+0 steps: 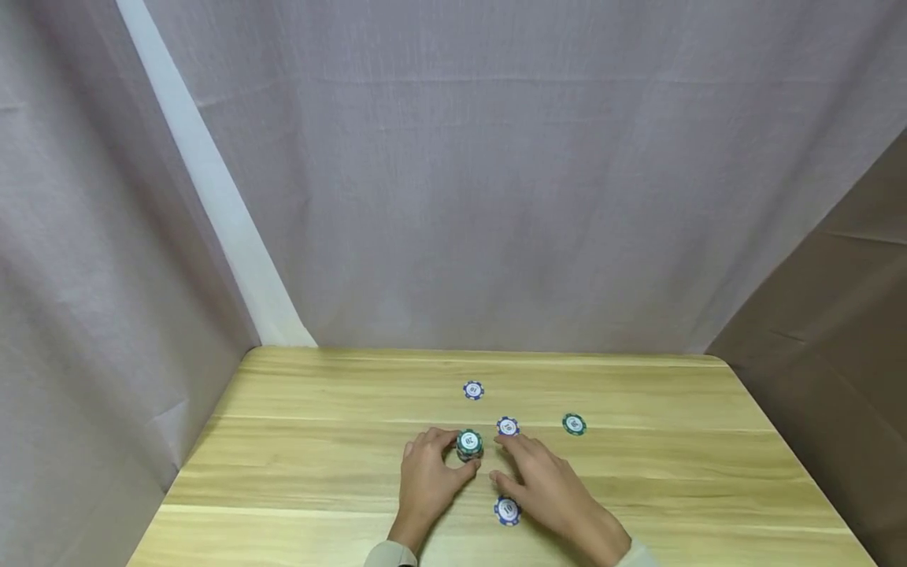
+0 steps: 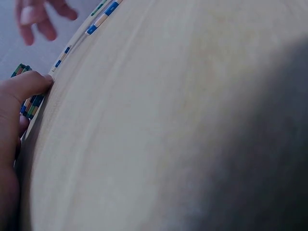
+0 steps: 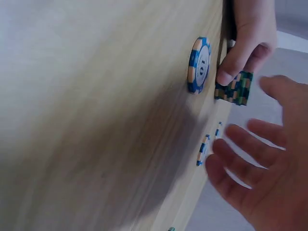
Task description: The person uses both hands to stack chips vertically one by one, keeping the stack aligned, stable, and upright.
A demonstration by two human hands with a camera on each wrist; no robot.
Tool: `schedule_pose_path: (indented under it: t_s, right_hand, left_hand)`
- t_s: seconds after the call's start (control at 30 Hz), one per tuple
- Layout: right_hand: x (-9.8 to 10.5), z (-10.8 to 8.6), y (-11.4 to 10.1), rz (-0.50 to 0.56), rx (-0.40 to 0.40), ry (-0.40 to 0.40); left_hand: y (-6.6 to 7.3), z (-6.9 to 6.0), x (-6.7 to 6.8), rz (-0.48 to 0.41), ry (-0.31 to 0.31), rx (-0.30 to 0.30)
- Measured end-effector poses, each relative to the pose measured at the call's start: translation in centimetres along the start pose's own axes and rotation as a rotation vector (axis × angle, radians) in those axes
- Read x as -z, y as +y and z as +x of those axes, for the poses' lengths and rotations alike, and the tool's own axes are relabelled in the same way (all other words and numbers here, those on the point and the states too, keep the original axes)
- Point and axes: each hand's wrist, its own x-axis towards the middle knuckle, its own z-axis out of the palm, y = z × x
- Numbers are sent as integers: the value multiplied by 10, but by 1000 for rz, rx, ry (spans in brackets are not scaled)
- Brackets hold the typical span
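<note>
A short stack of poker chips (image 1: 469, 444) stands on the wooden table, topped by a green chip marked 20. My left hand (image 1: 427, 479) holds the stack's sides between thumb and fingers; in the right wrist view its thumb presses low on the stack (image 3: 235, 90). Just right of the stack, my right hand (image 1: 549, 487) hovers with fingers spread and nothing in them. One blue-edged chip (image 1: 507, 510) marked 10 lies near the right thumb. Another blue-edged chip (image 1: 507, 426) lies just beyond the right fingertips. In the left wrist view, part of the stack (image 2: 33, 106) is hidden by the left hand.
Farther back lies a blue-edged chip (image 1: 473, 390), and a green chip (image 1: 575, 424) lies to the right. The table (image 1: 319, 441) ends at a grey curtain (image 1: 496, 197) behind, with more fabric hanging at both sides.
</note>
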Motion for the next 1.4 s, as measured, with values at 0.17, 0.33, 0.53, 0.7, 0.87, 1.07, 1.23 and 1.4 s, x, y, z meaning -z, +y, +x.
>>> schedule_pose_path:
  t_s: [0.17, 0.33, 0.53, 0.7, 0.87, 1.07, 1.23, 1.4]
  right_hand:
    - [1, -18, 1, -1, 44, -138]
    - [-6, -26, 6, -44, 87, -187]
    - [-14, -27, 11, -148, 204, -125]
    - [-17, -25, 15, -205, 306, -59]
    - [-17, -22, 20, -204, 298, -35]
    - [-16, -21, 20, -172, 228, 3]
    - [-13, -8, 15, -144, 219, 123]
    - [-12, 8, 11, -148, 272, 238]
  left_hand:
    - [-1, -1, 3, -10, -9, 34]
    - [-2, 0, 5, -7, 0, 30]
    - [-2, 1, 1, -22, 3, 32]
    - [0, 2, -2, -24, -4, 43]
    - [4, 4, -5, -26, -2, 39]
    - [7, 2, -6, -21, -7, 38]
    - [7, 3, -5, -14, 10, 16]
    - [7, 1, -6, -9, 26, 5]
